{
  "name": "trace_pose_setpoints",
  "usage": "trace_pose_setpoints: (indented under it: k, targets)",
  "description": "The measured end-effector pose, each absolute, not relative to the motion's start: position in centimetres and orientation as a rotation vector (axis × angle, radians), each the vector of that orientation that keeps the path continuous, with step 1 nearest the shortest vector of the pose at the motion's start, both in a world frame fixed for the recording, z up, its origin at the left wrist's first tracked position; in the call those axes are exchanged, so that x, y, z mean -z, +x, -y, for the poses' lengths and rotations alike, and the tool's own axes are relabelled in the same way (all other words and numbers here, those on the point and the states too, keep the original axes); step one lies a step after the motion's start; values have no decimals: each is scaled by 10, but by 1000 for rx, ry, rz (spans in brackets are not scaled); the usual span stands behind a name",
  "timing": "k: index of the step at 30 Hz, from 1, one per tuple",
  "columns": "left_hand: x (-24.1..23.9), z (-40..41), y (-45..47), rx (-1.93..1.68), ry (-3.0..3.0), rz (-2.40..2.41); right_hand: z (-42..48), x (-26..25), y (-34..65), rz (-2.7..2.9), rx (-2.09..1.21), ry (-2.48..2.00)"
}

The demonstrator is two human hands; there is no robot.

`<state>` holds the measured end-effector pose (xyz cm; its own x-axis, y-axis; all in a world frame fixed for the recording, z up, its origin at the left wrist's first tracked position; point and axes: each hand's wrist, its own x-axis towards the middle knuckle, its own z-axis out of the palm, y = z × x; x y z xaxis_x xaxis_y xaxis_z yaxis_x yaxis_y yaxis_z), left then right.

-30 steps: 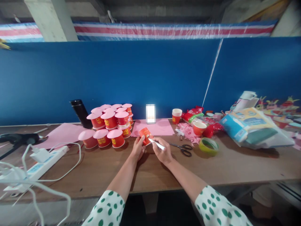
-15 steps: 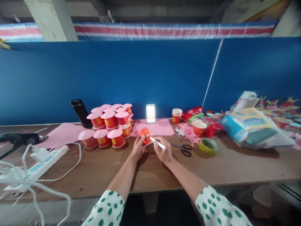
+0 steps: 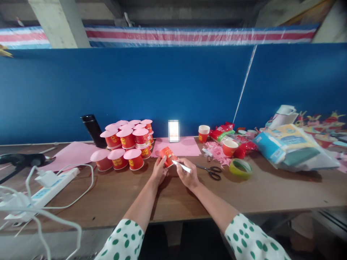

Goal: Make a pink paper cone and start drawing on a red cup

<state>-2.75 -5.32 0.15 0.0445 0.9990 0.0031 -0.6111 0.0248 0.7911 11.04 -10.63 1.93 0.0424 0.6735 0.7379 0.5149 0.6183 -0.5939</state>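
A red paper cup [image 3: 167, 154] lies tilted in my left hand [image 3: 159, 171], whose fingers are closed round its near side. My right hand [image 3: 189, 174] grips a white marker pen [image 3: 183, 167], its tip at or very close to the cup's lower right side. Beyond the cup is a stack of pink paper sheets [image 3: 187, 146]. Black-handled scissors [image 3: 214, 172] lie just right of my right hand, the blades partly behind it. To the left stand several red cups [image 3: 134, 159] topped with pink paper discs, stacked in two layers.
A yellow-green tape roll [image 3: 240, 168], a red cup [image 3: 230, 147], pink paper scraps [image 3: 217, 153] and a cup stack [image 3: 204, 133] are at right. Farther right sits a plastic packet [image 3: 292, 150]. A black bottle [image 3: 93, 130] and white power strip [image 3: 54, 186] with loose cables occupy the left.
The marker's tip has shifted slightly down and left along the cup, and my right hand tilts a little with it. My left hand stays round the cup.
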Motion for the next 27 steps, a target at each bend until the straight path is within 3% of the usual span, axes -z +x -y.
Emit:
trace_pose_setpoints:
  k: [27]
  targets:
    - [-2,52,-28,-1423,713,-679,104,-19,111,1586,-130,-1026]
